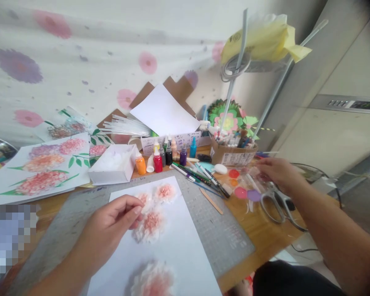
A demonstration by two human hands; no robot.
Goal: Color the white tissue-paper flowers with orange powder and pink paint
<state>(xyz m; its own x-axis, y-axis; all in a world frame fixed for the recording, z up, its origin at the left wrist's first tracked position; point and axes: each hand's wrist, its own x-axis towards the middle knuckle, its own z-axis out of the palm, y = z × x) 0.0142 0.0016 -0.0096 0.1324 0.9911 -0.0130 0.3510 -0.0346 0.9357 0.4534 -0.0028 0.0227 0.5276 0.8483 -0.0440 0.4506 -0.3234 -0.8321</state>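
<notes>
A white sheet [179, 246] lies on a grey cutting mat [225, 234] and carries several pink fluffy flowers [152, 224]. My left hand [111, 222] rests on the sheet beside those flowers, fingers curled together in a pinch near one of them; what they grip is too small to make out. My right hand [277, 172] reaches to the right, over a clear palette [245, 187] of red, pink and purple paint wells, fingers bent down onto it. Scissors [277, 205] lie just under that wrist.
Small dye bottles [160, 158] stand in a row behind the mat, next to a white box [114, 164]. Pens and brushes [203, 176] lie scattered. A cardboard pen holder [232, 154], finished flower pictures [43, 168] at left, and a lamp stand [234, 82] are around.
</notes>
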